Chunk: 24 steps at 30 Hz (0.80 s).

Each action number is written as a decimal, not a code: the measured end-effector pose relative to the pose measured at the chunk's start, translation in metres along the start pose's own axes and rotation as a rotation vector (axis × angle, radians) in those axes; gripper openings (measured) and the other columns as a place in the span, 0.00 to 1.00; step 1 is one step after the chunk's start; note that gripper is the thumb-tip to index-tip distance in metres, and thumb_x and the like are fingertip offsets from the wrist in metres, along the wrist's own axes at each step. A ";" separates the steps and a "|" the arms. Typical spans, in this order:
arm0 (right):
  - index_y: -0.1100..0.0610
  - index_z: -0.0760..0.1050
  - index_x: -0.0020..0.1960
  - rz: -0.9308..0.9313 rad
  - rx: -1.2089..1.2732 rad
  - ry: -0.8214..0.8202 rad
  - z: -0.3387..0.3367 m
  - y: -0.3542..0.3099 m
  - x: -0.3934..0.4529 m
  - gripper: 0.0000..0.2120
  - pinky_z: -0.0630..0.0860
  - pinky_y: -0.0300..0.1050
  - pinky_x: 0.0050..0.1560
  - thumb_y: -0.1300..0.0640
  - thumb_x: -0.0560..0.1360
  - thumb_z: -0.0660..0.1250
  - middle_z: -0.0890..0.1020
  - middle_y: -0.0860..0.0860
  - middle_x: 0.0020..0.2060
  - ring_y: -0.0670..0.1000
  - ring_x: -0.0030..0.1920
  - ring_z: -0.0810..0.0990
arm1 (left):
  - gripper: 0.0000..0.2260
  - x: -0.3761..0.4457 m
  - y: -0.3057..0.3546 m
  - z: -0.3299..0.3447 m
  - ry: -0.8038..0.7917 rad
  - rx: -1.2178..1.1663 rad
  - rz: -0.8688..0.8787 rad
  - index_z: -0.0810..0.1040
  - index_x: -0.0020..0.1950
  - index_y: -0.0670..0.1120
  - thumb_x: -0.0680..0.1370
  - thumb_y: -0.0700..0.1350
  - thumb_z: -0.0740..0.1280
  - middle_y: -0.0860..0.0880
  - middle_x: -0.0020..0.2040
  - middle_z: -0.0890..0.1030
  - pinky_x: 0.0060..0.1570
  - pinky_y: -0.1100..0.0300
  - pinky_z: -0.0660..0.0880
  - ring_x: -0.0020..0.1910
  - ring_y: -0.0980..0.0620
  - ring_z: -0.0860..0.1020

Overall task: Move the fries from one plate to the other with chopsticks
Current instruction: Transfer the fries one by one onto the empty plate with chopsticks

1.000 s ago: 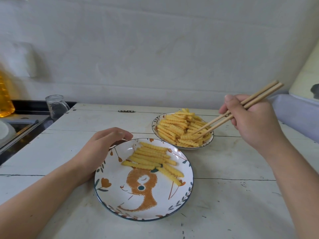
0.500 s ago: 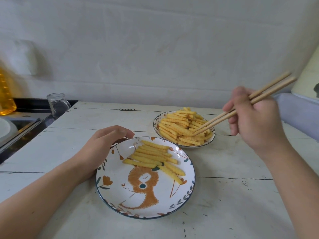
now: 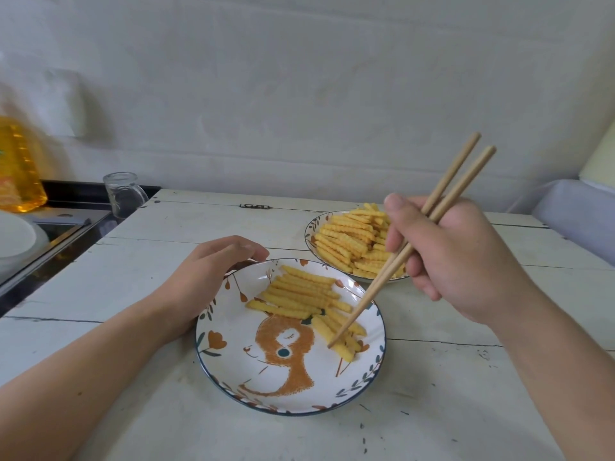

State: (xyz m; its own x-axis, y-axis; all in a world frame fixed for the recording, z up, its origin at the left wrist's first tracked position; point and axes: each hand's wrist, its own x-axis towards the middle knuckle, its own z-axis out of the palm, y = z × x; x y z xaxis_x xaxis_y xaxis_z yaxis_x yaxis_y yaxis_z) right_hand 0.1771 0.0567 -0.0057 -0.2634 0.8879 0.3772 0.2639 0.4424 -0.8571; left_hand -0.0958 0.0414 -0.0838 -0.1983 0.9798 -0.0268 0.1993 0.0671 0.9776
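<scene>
Nearest the camera, the two forearms reach in from the lower corners over a white painted plank table, scuffed and cracked along its seams. Between them sits the near plate, white with a dark rim, leaf sprigs and an orange animal painted on it. The left hand rests against that plate's left rim, fingers loosely curled over the edge at the top, gripping nothing that can be made out. On the upper half of the plate lies a neat row of crinkle-cut fries, with a few more scattered toward the right side. The right hand holds a pair of wooden chopsticks, fingers wrapped round their middle, and the sticks slant down to the left so that their tips come together on a single fry at the right of the plate, just beside the animal's head; whether that fry is lifted or lying on the plate cannot be told. Behind, and partly hidden by the right hand and the chopsticks, stands the far plate, heaped with a pile of fries. A small metal hinge lies on the tabletop near its back edge. To the left, off the table, are a clear glass mug, a dark counter with a sink, a white bowl and a yellow oil bottle. A pale wall closes the background.
</scene>
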 end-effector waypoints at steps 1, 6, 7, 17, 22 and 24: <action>0.60 0.74 0.31 -0.014 -0.004 0.020 -0.002 0.001 0.001 0.24 0.61 0.36 0.20 0.46 0.80 0.63 0.68 0.55 0.20 0.50 0.18 0.64 | 0.15 0.000 0.000 0.000 0.001 -0.001 0.002 0.87 0.54 0.49 0.87 0.47 0.60 0.45 0.52 0.89 0.57 0.43 0.83 0.50 0.42 0.88; 0.60 0.74 0.30 -0.069 0.095 0.083 -0.010 0.003 0.006 0.22 0.59 0.33 0.22 0.49 0.80 0.66 0.63 0.54 0.20 0.49 0.19 0.60 | 0.15 0.001 -0.001 0.000 0.002 -0.005 0.006 0.87 0.53 0.49 0.87 0.47 0.60 0.44 0.52 0.88 0.54 0.45 0.83 0.49 0.41 0.88; 0.60 0.74 0.30 -0.073 0.116 0.074 -0.011 0.002 0.006 0.22 0.59 0.33 0.23 0.49 0.79 0.66 0.63 0.54 0.20 0.49 0.19 0.60 | 0.15 0.001 -0.002 0.000 0.003 -0.010 0.005 0.88 0.52 0.49 0.87 0.47 0.61 0.44 0.52 0.88 0.54 0.45 0.83 0.49 0.41 0.88; 0.59 0.74 0.30 -0.032 0.199 0.050 -0.015 0.003 0.009 0.22 0.56 0.33 0.22 0.49 0.79 0.64 0.64 0.53 0.21 0.47 0.18 0.60 | 0.16 0.002 -0.001 0.000 -0.004 0.012 0.017 0.87 0.52 0.49 0.87 0.47 0.60 0.44 0.51 0.88 0.51 0.46 0.83 0.48 0.42 0.88; 0.57 0.75 0.34 -0.096 0.278 0.401 -0.041 0.019 0.029 0.21 0.59 0.37 0.22 0.49 0.84 0.60 0.70 0.52 0.23 0.50 0.20 0.64 | 0.16 0.002 -0.002 0.000 -0.004 -0.007 0.025 0.88 0.51 0.51 0.87 0.47 0.60 0.45 0.51 0.88 0.53 0.44 0.84 0.48 0.43 0.88; 0.56 0.77 0.38 -0.157 0.163 0.474 -0.045 0.033 0.033 0.20 0.64 0.37 0.23 0.48 0.84 0.59 0.73 0.51 0.25 0.51 0.21 0.68 | 0.17 0.002 -0.002 0.000 0.005 -0.014 0.029 0.88 0.50 0.53 0.87 0.48 0.60 0.47 0.52 0.88 0.54 0.43 0.84 0.49 0.43 0.88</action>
State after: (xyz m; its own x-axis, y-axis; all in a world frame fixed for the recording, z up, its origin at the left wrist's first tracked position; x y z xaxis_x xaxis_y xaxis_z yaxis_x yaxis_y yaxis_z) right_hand 0.2187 0.1066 -0.0054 0.1710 0.7885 0.5907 0.0971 0.5832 -0.8065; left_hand -0.0968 0.0432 -0.0857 -0.1979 0.9802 0.0029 0.1920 0.0359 0.9807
